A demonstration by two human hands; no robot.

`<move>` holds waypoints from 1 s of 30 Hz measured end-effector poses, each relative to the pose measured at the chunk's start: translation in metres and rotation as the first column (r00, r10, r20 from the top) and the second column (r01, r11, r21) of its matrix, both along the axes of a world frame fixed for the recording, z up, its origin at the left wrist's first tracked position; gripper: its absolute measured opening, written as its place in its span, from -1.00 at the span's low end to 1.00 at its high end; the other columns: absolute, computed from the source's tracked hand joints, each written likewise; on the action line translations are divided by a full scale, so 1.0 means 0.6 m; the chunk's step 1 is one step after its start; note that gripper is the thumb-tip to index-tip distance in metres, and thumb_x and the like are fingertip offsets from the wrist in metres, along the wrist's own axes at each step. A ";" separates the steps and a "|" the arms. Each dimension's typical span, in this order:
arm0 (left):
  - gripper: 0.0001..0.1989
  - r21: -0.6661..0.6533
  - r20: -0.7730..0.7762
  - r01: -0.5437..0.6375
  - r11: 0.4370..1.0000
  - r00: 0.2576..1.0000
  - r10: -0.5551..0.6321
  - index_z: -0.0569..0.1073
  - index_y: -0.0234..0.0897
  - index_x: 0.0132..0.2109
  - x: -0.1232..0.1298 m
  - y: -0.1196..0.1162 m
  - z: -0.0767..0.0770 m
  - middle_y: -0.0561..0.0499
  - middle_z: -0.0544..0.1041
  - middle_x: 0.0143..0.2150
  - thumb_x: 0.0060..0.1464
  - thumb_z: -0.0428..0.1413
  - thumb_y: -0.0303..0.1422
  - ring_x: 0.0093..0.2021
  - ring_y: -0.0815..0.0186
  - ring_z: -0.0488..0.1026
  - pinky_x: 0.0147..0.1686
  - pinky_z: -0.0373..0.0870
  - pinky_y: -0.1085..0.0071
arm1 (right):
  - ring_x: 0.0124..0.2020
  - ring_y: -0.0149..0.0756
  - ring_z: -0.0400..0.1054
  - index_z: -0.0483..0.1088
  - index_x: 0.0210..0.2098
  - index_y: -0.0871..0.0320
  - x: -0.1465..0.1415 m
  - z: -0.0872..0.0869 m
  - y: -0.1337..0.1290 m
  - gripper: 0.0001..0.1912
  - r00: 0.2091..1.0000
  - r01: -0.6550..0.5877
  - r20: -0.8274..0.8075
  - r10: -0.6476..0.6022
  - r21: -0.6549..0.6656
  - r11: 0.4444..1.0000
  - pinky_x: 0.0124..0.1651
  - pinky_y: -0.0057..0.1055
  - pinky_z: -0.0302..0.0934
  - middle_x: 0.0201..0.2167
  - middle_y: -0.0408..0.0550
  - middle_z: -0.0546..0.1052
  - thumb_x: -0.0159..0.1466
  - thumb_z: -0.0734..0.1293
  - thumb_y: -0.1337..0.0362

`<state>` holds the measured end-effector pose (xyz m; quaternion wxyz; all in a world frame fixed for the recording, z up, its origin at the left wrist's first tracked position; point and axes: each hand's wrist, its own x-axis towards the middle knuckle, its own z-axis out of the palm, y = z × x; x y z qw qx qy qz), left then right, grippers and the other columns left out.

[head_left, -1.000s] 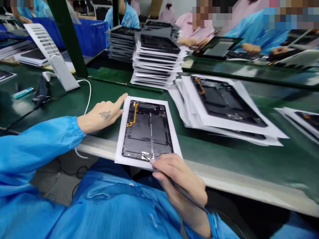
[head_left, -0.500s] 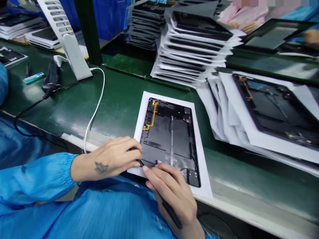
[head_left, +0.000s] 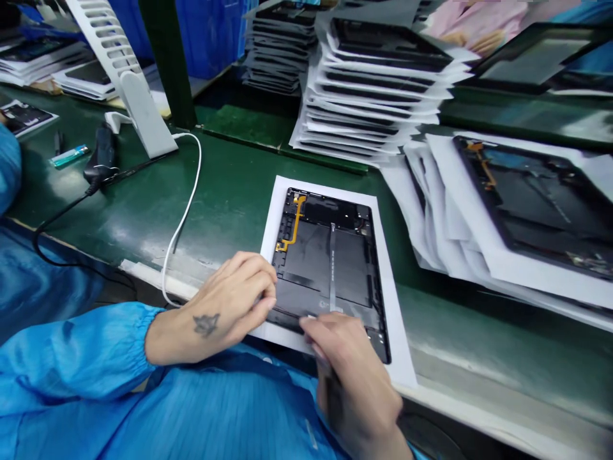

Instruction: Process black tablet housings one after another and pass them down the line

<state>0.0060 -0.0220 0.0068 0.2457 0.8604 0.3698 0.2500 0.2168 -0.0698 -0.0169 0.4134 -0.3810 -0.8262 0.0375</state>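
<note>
An opened tablet (head_left: 316, 262), black inside with an orange ribbon cable (head_left: 297, 223) and a grey strip down its middle, lies on a white sheet (head_left: 400, 345). My left hand (head_left: 223, 303) is at its lower left corner, fingers curled together; whatever they may hold is hidden. Over the tablet's near edge is my right hand (head_left: 357, 370), blurred, with thumb and forefinger together. A slim black tool (head_left: 330, 390) lies in that palm, mostly covered by the fingers; its kind cannot be made out.
Stacked tablet housings (head_left: 373, 96) interleaved with white sheets stand behind, and another stack (head_left: 536, 211) is at the right. A white stand (head_left: 138, 108), its white cable (head_left: 189, 198) and a black corded device (head_left: 101, 156) are at the left. Another person's hands (head_left: 483, 43) show at the back.
My right hand has moved right along the tablet's near edge, away from my left hand. My left fingers have lifted slightly and curled. The view has shifted a little.
</note>
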 end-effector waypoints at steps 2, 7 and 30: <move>-0.88 -0.112 0.037 -0.028 0.993 0.999 0.033 0.31 -0.25 -0.20 0.003 0.000 0.005 -0.02 0.42 0.01 0.38 -0.01 -0.50 0.12 0.27 0.31 0.11 0.33 0.31 | -0.35 -0.26 0.24 0.43 -0.05 0.28 -0.013 0.005 0.009 -0.72 0.989 0.059 0.134 -0.059 0.002 0.998 -0.27 -0.28 0.17 -0.39 -0.04 0.47 0.41 0.13 0.55; -0.90 -0.084 0.080 -0.050 0.995 0.995 0.057 0.36 -0.20 -0.18 -0.001 -0.001 -0.002 0.02 0.43 0.07 0.34 0.05 -0.49 0.21 0.26 0.30 0.19 0.29 0.27 | -0.37 -0.25 0.12 0.43 -0.32 0.23 -0.039 0.007 0.025 -0.68 0.984 0.094 0.153 -0.089 -0.020 0.995 -0.31 -0.27 -0.02 -0.45 -0.05 0.42 0.41 0.10 0.54; -0.91 0.381 0.022 -0.155 0.912 0.987 0.159 0.49 -0.28 -0.15 -0.003 -0.008 -0.006 -0.14 0.42 0.11 0.29 0.13 -0.53 0.32 0.11 0.21 0.28 0.29 0.13 | -0.23 -0.22 0.23 0.45 -0.04 0.26 -0.022 0.001 0.032 -0.78 0.999 0.044 0.011 -0.043 -0.103 0.994 -0.20 -0.28 0.08 -0.23 0.00 0.54 0.41 0.22 0.50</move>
